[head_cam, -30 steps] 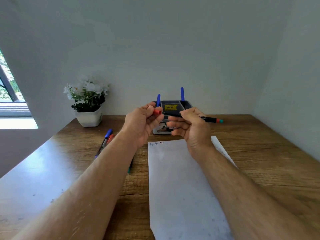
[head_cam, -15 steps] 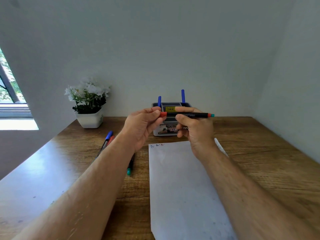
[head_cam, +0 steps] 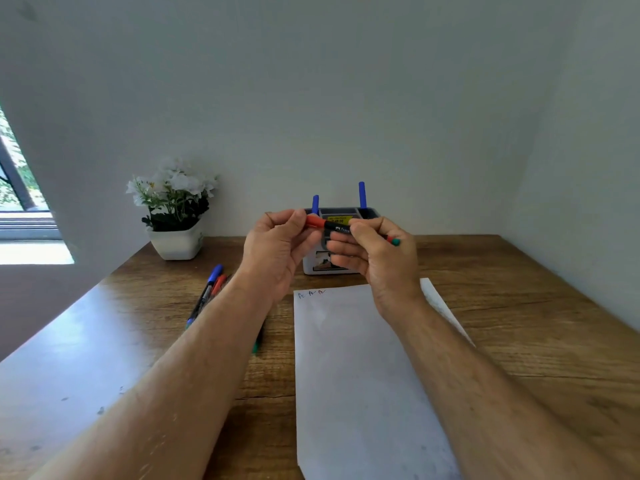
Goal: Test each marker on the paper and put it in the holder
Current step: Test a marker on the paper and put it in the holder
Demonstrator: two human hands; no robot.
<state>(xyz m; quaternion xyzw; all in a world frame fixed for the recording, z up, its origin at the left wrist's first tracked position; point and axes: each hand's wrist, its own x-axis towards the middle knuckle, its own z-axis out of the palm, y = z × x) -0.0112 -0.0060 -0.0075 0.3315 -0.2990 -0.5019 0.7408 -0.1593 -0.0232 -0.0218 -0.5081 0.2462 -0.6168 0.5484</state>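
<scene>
I hold a black marker (head_cam: 337, 227) with a red cap level in front of the holder. My left hand (head_cam: 277, 249) pinches the red cap (head_cam: 314, 221). My right hand (head_cam: 375, 251) grips the barrel, whose red-and-green end sticks out to the right. The cap sits on the marker. The grey holder (head_cam: 341, 268) stands behind my hands with two blue markers (head_cam: 362, 195) upright in it. A white paper (head_cam: 363, 375) lies below, with three small scribbles (head_cam: 311, 293) at its top left corner.
Several loose markers (head_cam: 211, 289) lie on the wooden table (head_cam: 519, 306) left of the paper, partly under my left forearm. A white pot of flowers (head_cam: 175, 216) stands at the back left. A wall rises directly behind the holder.
The red cap, held apart in my left hand a second ago, now sits on the marker's end. The marker has tilted slightly, right end lower.
</scene>
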